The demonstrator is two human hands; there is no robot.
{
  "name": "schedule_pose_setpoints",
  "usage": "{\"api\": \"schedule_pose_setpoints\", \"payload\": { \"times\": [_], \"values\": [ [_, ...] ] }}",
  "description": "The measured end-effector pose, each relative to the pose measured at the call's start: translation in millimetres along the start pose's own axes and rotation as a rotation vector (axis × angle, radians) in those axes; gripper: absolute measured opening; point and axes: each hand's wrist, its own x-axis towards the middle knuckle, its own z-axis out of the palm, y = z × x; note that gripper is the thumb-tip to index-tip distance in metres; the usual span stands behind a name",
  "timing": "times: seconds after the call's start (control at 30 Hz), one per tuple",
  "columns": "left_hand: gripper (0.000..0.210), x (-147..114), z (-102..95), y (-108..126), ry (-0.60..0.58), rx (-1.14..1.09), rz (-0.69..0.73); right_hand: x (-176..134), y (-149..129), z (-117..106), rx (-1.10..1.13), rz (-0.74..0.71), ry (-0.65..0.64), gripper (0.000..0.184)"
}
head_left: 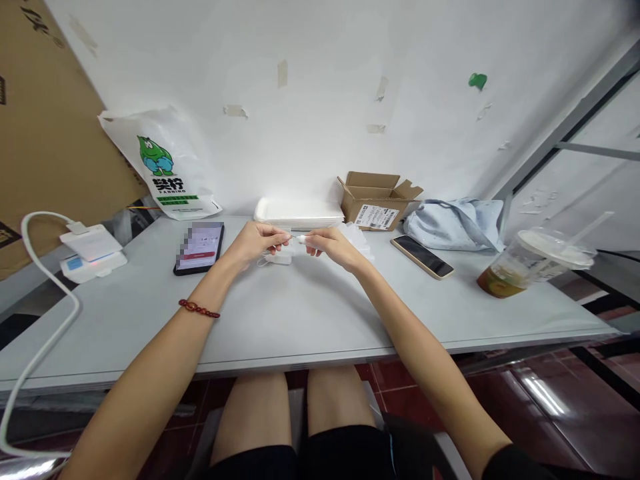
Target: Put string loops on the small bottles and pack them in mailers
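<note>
My left hand (259, 241), wearing a red bead bracelet, is closed in a pinch above the desk. What its fingertips hold is too small to make out. Just to the right, my right hand (331, 245) pinches a small white piece (301, 239) with a thin end that points toward the left fingertips. Below the left fingers lies a small clear plastic bag (283, 259), with a pale loop of cord beside it. Several translucent bags (359, 241) lie behind my right hand, which partly covers them.
Behind the hands lies a white stack (303, 213), beside an open cardboard box (376, 203). Phones lie left (201, 248) and right (423, 256). A drink cup (533, 260) leans at right near a light-blue cloth bag (453, 223). White charger (93, 250) and printed bag (167, 167) are left.
</note>
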Motion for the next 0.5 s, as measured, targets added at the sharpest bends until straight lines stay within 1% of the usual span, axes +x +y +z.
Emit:
{"api": "schedule_pose_setpoints", "payload": {
  "times": [0.13,0.3,0.5],
  "values": [
    [0.028,-2.3,-1.7,3.3,-0.085,-0.072,-0.006,-1.1,-1.8,1.2,0.058,-0.01,0.008,0.023],
    [0.027,-3.5,-3.1,4.7,-0.152,-0.065,-0.011,1.8,5.9,0.3,0.186,-0.013,-0.03,0.022],
    [0.027,-2.4,-2.4,4.5,-0.153,-0.088,-0.007,8.0,22.0,-8.0,0.39,0.042,-0.061,0.023]
  ]
}}
